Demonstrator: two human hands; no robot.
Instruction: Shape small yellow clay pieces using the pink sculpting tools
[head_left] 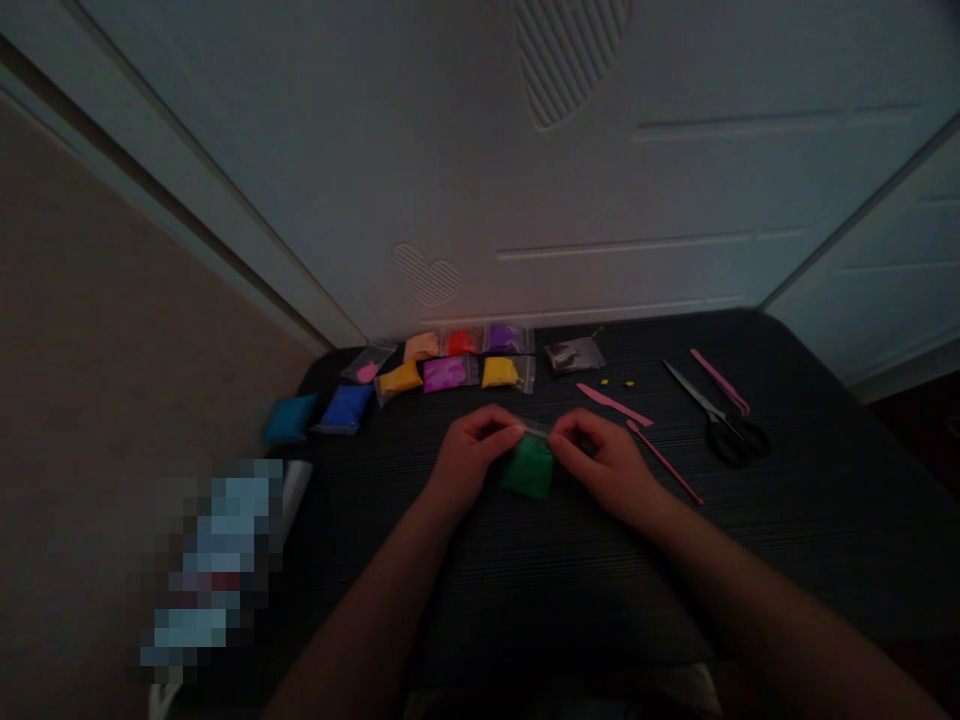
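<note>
Between my two hands is a small clear zip bag of green clay [531,468], its top edge up and away from me. My left hand [474,450] pinches the left end of the zip edge with thumb and fingers. At the right end, my right hand [600,462] pinches the same edge. Whether the zip is parted cannot be made out. Just right of my right hand lies a thin pink modelling stick [666,462], and beyond it a pink plastic knife [615,404].
Behind my hands lie bags of yellow [499,372], magenta [447,373], purple [504,337] and blue [346,409] clay, among others. Black-handled scissors [709,410] and pink tweezers [720,381] lie right. Two yellow bits [629,383] sit near a grey bag [574,354]. A white panel [465,180] borders the dark table's back.
</note>
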